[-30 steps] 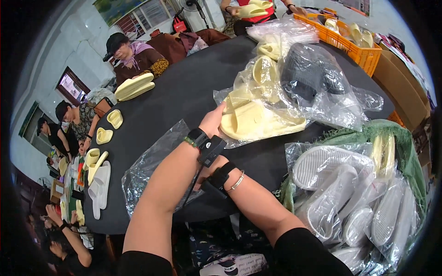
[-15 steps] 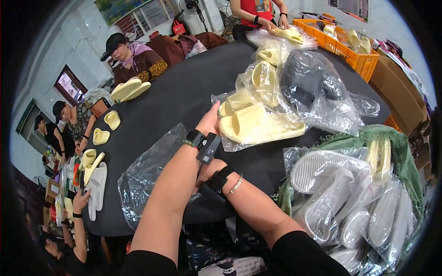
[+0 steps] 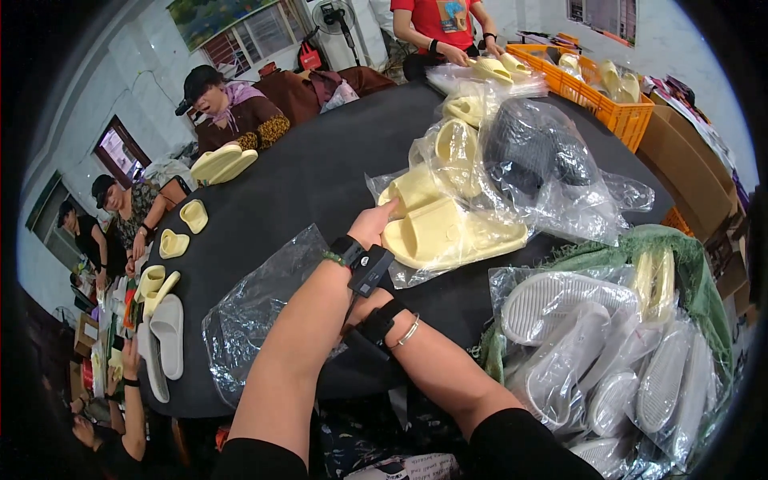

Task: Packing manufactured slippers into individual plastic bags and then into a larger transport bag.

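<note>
A pair of pale yellow slippers in a clear plastic bag lies on the round black table. My left hand reaches across to the bag's near left corner, fingers curled on the plastic by a slipper's toe. A black device is strapped to that wrist. My right hand sits under my left forearm at the table's near edge and is mostly hidden; only its wrist with a black band and a bracelet shows. An empty clear bag lies flat just left of my arms.
More bagged yellow and dark slippers pile up behind. Bagged white slippers fill a green sack at right. An orange crate stands far right. Other people sit around the table's left and far sides with loose slippers.
My left hand stays on the yellow slippers' bag, which sits slightly nearer to me. The person in red at the far side has come further into view.
</note>
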`<state>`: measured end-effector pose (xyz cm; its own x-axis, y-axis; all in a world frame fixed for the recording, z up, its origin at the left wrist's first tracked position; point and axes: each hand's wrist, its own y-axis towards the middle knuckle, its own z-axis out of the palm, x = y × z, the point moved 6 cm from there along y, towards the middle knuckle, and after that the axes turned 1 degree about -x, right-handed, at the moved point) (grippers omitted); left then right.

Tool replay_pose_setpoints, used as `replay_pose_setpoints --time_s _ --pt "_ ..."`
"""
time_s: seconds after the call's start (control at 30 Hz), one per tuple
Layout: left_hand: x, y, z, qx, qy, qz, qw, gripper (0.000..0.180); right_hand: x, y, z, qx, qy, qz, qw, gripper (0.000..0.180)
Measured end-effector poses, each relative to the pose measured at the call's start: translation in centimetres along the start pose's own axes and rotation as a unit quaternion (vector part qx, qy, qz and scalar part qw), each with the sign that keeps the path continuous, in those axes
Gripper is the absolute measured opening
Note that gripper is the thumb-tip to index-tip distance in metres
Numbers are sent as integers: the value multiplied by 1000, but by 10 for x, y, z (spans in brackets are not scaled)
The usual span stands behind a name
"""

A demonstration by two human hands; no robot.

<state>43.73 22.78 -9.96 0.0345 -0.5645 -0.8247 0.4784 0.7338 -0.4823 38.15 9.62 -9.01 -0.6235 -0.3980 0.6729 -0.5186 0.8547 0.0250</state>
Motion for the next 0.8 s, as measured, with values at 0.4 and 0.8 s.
replay_pose_setpoints --time_s 0.4,0.8 --pt "-36 -80 5 -78 18 180 980 29 17 -2 -21 -20 -47 -29 998 103" --pt "-82 -269 -121 -195 78 361 908 40 25 4 -14 10 -115 -45 992 117"
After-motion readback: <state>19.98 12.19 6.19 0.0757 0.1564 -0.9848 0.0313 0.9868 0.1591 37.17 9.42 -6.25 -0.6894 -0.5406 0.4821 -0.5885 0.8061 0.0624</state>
